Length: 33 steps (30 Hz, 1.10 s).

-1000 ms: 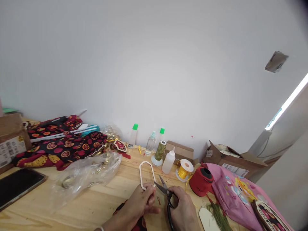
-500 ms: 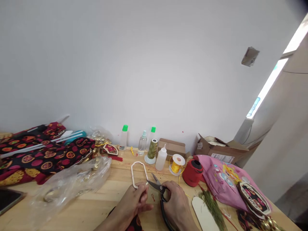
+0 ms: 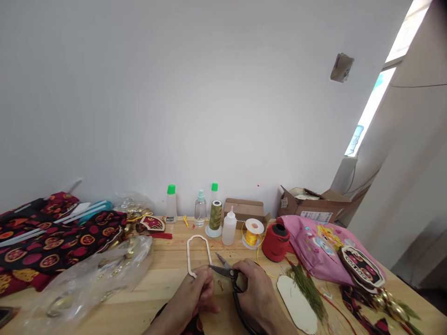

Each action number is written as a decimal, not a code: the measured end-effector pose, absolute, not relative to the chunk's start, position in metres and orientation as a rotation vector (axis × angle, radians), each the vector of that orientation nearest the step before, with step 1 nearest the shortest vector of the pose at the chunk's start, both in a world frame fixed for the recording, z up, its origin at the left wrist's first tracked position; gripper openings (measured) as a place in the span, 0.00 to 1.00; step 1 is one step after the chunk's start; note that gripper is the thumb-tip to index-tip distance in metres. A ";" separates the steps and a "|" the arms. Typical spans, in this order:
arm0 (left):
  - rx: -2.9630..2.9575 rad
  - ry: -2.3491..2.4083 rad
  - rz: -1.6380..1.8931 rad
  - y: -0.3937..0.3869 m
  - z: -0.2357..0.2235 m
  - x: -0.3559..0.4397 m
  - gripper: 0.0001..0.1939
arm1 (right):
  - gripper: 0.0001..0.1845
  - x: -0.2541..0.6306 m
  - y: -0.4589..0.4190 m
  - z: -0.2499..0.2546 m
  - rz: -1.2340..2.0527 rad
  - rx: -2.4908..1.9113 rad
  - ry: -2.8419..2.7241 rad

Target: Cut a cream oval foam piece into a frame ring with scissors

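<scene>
My left hand pinches the lower end of a thin, pale frame with rounded, notched ends, tilted up above the table. Black-handled scissors are gripped in my right hand. Their blades are spread, and one blade tip touches or nearly touches the frame's lower right edge beside my left fingertips. A small reddish-brown scrap lies on the wood between my hands. Dark patterned fabric shows beneath my left wrist. To the right of the scissors lies a flat cream panel with a similar rounded outline.
Along the wall stand green-capped bottles, a spray bottle, a squeeze bottle, an olive thread cone, a yellow cord spool and a red thread cone. Patterned cloth and a plastic bag lie left; a pink bag lies right.
The view has shifted slightly to the right, so things appear further left. My hands keep nearly the same pose, with the scissor blades still spread at the frame's edge.
</scene>
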<state>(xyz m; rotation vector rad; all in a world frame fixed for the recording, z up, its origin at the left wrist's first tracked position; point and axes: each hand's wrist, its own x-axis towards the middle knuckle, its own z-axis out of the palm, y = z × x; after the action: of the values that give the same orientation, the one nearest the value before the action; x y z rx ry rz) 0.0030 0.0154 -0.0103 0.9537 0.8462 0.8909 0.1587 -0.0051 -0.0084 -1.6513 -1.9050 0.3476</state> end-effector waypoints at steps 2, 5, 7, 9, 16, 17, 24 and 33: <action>0.991 0.824 0.856 0.015 -0.012 0.001 0.18 | 0.16 0.160 -0.005 -0.009 0.347 -1.648 -1.920; 1.006 0.800 0.817 0.014 -0.012 -0.001 0.18 | 0.16 0.159 -0.005 -0.008 0.330 -1.668 -1.921; 0.981 0.786 0.815 0.013 -0.009 -0.001 0.18 | 0.15 0.158 -0.006 -0.006 0.323 -1.680 -1.918; 0.945 0.785 0.815 0.011 -0.007 0.000 0.19 | 0.14 0.157 -0.006 -0.005 0.323 -1.691 -1.922; 0.991 0.847 0.750 -0.001 -0.004 0.005 0.22 | 0.15 0.159 0.001 -0.003 0.283 -1.795 -1.873; 1.019 0.842 0.699 -0.003 -0.003 0.006 0.23 | 0.16 0.159 0.003 -0.004 0.272 -1.817 -1.852; 0.955 0.853 0.791 0.002 -0.002 0.004 0.21 | 0.17 0.160 0.004 -0.013 0.292 -1.750 -1.716; 1.052 0.852 0.815 0.007 -0.001 0.009 0.18 | 0.17 0.146 0.006 0.011 0.662 -1.313 -1.703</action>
<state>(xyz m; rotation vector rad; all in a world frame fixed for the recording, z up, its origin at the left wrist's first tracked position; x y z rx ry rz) 0.0088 0.0073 -0.0012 1.0518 0.8517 0.8148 0.1456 0.0060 0.0112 -1.3131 -1.7028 0.6622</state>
